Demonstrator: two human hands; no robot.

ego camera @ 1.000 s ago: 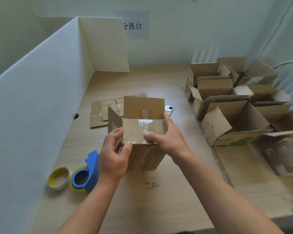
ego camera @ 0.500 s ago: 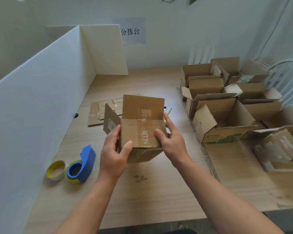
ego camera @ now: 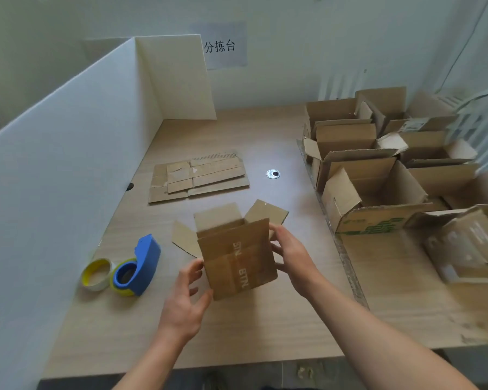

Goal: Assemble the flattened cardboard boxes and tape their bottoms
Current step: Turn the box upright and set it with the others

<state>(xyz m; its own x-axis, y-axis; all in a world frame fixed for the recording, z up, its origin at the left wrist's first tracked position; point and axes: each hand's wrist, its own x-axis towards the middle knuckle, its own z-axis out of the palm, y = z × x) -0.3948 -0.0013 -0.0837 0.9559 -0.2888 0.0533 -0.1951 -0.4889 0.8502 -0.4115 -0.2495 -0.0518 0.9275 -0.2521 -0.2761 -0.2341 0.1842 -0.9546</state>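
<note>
- The small cardboard box [ego camera: 237, 257] is held up just above the counter [ego camera: 265, 333], near its front middle, tilted so that its open top points away from the person.
- It is plain brown, squared up, with its top flaps standing open: one at the back, one spread to the left, one to the right.
- The near face carries white "BTN" lettering running sideways, printed twice, with a faint glossy band across the panel.
- The left hand [ego camera: 185, 302] grips the lower left corner, its fingers [ego camera: 194, 273] curled round the left edge and the thumb against the near face.
- The right hand [ego camera: 293, 257] holds the right side, its fingers [ego camera: 279, 235] wrapped round that edge.
- A blue tape dispenser [ego camera: 141, 266] lies left of the box, touching a yellow-rimmed tape roll [ego camera: 96, 274].
- Flattened boxes [ego camera: 200, 178] lie in a stack farther back, with a small round metal fitting [ego camera: 273, 174] to their right.
- Assembled boxes [ego camera: 378, 178] crowd the right side, tops open.
- A white partition [ego camera: 68, 164] runs along the left edge; a paper sign [ego camera: 223, 46] hangs on the wall behind.
</note>
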